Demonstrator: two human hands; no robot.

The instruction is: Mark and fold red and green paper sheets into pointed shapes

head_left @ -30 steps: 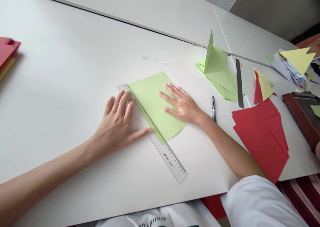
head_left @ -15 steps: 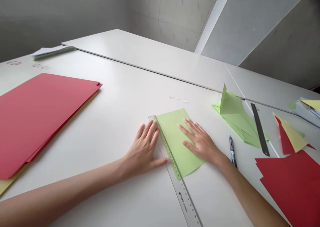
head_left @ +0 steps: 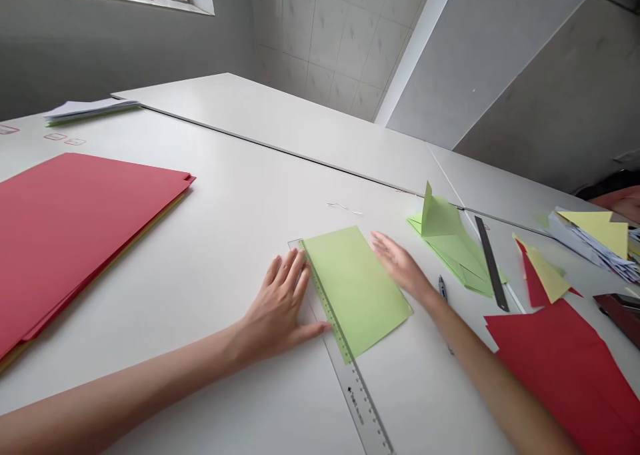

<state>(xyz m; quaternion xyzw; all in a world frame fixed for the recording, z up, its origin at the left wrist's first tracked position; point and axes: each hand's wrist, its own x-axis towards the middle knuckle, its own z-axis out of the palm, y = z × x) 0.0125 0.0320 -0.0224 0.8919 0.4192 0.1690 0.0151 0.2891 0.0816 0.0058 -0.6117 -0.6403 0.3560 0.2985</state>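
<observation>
A sheet of light green paper (head_left: 357, 288) lies flat on the white table (head_left: 200, 388). Along its left edge runs a clear plastic ruler (head_left: 361, 401), which reaches down past the sheet toward me. My left hand (head_left: 283, 301) rests on the ruler's upper half with its fingers stretched out and the thumb pointing right. At the sheet's right edge is my right hand (head_left: 400, 261), fingers extended and slightly blurred, holding nothing. A pen (head_left: 443, 287) lies just right of it, partly hidden behind my right forearm.
Red paper sheets (head_left: 85, 221) are stacked at left, more red paper (head_left: 560, 368) lies at right. Folded green paper (head_left: 455, 248) and a dark metal ruler (head_left: 491, 261) sit beyond the pen. Yellow and red scraps (head_left: 545, 271) and a pile of papers (head_left: 595, 241) are farther right.
My right hand has lifted off the green sheet and moved to its right edge. My left hand stays on the ruler. The view has shifted slightly right.
</observation>
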